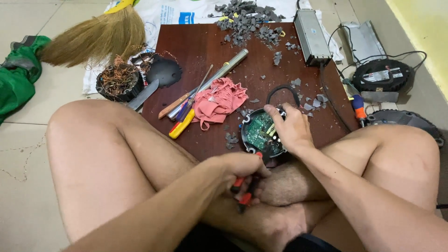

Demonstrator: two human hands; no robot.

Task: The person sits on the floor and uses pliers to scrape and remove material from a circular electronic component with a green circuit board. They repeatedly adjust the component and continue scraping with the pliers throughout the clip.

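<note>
Green circuit board in round black housing [261, 133], on table [196, 46] edge: my right hand [291, 128] grips its far rim; my left hand [238, 170], just nearer me, clenches red-handled pliers [245, 189] pointing toward it.

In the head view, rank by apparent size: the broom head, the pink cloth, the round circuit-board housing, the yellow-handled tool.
1. Broom head, largest.
2. Pink cloth.
3. Round circuit-board housing: close to the cloth, partly hidden by the right hand, so unsure.
4. Yellow-handled tool, smallest.
</note>
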